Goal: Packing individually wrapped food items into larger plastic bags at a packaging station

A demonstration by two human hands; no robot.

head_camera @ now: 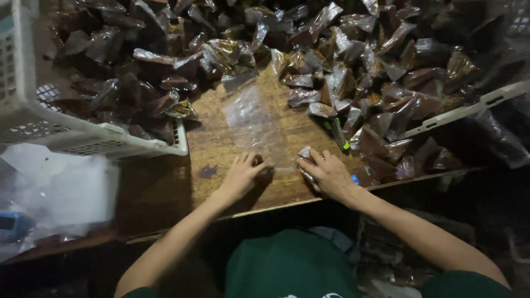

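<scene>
A dim wooden table point(165, 187) holds heaps of small brown packets point(353, 72) at twelve o'clock. The left hand point(243, 175) presses flat, fingers apart, on a clear plastic bag point(251, 118). The right hand point(326, 172) is closed on one packet point(305, 153). The packet likely needs sliding into the bag.

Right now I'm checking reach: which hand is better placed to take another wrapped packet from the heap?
Right hand, probably: the wrapped packets lie right beside it. The left hand rests on bare wood.
</scene>
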